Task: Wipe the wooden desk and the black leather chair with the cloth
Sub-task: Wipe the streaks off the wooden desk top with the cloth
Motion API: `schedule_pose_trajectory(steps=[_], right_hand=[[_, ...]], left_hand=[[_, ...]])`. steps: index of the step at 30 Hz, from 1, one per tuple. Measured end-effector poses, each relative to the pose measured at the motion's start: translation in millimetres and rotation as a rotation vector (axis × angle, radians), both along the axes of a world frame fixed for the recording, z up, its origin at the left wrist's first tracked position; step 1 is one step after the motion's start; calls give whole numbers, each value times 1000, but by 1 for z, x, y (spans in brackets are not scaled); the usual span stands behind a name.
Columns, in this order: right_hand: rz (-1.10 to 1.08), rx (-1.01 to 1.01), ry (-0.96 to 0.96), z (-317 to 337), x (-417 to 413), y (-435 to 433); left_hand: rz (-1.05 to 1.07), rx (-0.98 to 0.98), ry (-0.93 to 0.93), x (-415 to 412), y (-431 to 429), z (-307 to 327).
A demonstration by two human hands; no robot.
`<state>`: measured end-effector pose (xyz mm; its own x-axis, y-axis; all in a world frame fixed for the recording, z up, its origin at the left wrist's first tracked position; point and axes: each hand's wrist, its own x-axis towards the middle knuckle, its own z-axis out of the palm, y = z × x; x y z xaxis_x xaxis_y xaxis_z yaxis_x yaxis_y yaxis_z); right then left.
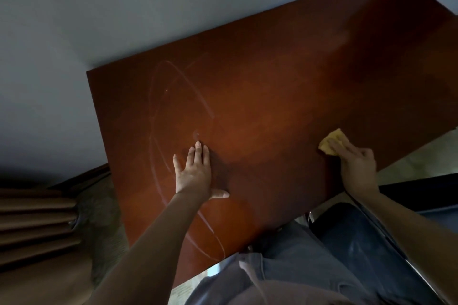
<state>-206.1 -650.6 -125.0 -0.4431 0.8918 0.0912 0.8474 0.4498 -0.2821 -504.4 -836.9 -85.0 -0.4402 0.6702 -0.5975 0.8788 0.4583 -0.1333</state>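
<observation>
The reddish-brown wooden desk (285, 82) fills the middle of the view and carries faint curved wipe streaks on its left half. My left hand (195, 173) lies flat on the desk top with straight fingers and the thumb spread to the right. My right hand (357, 163) presses a yellow cloth (332, 142) onto the desk near its right front edge, fingers laid over the cloth. The black leather chair (371, 238) shows at the lower right, beside my legs.
A pale wall (99, 7) stands behind the desk. Brown pleated curtains (34, 218) hang at the lower left. A light floor (421, 156) shows past the desk's right edge. My grey trousers (285, 267) are at the bottom.
</observation>
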Motion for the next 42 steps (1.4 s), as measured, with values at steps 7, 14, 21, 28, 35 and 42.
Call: schedule_pose_trajectory(steps=[7, 14, 21, 28, 35, 42], right_hand=[[-433, -125, -21, -5, -54, -32], [104, 44, -16, -4, -47, -104], [942, 149, -13, -1, -31, -126], [1594, 172, -112, 4, -79, -63], [1576, 64, -123, 14, -176, -16], [1171, -183, -193, 15, -252, -19]], left_hand=[[5, 15, -9, 1, -1, 1], [-12, 72, -29, -1, -6, -1], [-37, 95, -16, -2, -6, -4], [-125, 81, -1, -12, -7, -2], [-25, 371, -232, -37, -12, 4], [324, 547, -189, -34, -49, -1]])
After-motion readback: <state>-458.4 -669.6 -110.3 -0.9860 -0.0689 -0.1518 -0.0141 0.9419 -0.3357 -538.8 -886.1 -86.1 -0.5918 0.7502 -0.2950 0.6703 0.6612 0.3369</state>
